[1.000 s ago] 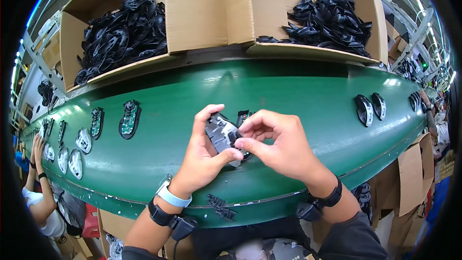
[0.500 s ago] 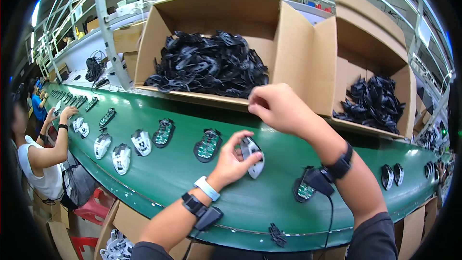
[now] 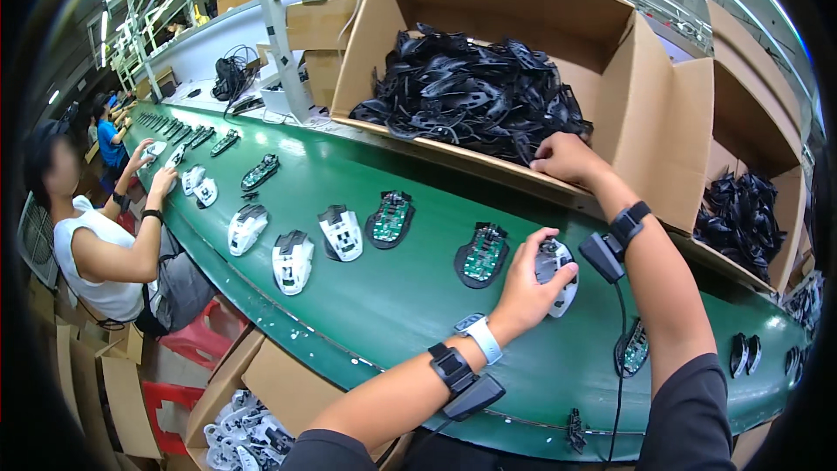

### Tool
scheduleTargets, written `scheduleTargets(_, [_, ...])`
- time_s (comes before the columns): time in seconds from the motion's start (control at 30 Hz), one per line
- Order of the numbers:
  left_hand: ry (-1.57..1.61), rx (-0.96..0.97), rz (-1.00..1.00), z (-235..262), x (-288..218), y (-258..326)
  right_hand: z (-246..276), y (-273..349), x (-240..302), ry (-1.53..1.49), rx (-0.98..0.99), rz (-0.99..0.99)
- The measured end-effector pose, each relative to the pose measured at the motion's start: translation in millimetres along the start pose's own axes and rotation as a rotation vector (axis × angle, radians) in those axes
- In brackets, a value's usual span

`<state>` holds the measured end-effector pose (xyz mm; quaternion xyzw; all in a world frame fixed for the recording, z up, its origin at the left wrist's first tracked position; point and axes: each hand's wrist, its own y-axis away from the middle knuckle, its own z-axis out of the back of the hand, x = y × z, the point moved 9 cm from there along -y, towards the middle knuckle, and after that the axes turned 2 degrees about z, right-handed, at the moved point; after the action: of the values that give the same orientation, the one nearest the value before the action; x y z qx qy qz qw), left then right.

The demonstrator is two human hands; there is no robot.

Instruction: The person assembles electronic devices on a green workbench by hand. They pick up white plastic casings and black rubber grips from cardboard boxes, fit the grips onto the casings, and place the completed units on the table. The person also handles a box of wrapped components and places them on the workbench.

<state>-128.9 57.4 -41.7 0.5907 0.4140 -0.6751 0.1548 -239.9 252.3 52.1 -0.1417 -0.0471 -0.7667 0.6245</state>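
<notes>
My left hand (image 3: 523,296) is wrapped round a white and grey computer mouse shell (image 3: 562,277), held just above the green conveyor belt (image 3: 392,314). My right hand (image 3: 571,160) reaches over the front rim of a large cardboard box (image 3: 663,105), its fingers pinched together at the near right edge of a heap of black plastic mouse parts (image 3: 479,87). Whatever lies between those fingertips is hidden. Left of my left hand, a black mouse base with a green circuit board (image 3: 485,255) rests on the belt. Another such base (image 3: 635,347) lies beside my right forearm, partly behind a cable.
More white mouse shells (image 3: 292,262) and circuit-board bases (image 3: 390,220) lie along the belt to the left, where a co-worker (image 3: 113,244) handles pieces. A second box (image 3: 741,139) of black parts stands at right. Below the belt is a carton of white parts (image 3: 244,432).
The view has swung left, shifting the scene rightward. My right hand has moved from in front of the box rim to the black parts. My left hand keeps hold of the mouse shell.
</notes>
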Motion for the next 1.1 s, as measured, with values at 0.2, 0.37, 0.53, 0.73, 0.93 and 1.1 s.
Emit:
scheduleTargets(0.2, [0.120,-0.014,0.025,-8,1,-5,6,7,-9,-0.072,0.152,0.076])
scheduleTargets(0.37, [0.195,-0.059,0.057,12,10,-2,15,25,46,-0.199,0.089,0.040])
scheduleTargets(0.53, [0.461,-0.119,0.196,13,2,-6,60,77,64,-0.270,-0.268,0.137])
scheduleTargets(0.73, [0.554,-0.008,0.059,14,-29,-4,52,205,49,-1.074,-0.391,0.068])
scheduleTargets(0.93, [0.484,0.164,0.006,-14,-48,16,-19,288,42,-1.474,-0.339,-0.204])
scheduleTargets(1.1, [0.501,0.138,0.062,-19,-49,22,-32,297,35,-1.510,-0.326,-0.295])
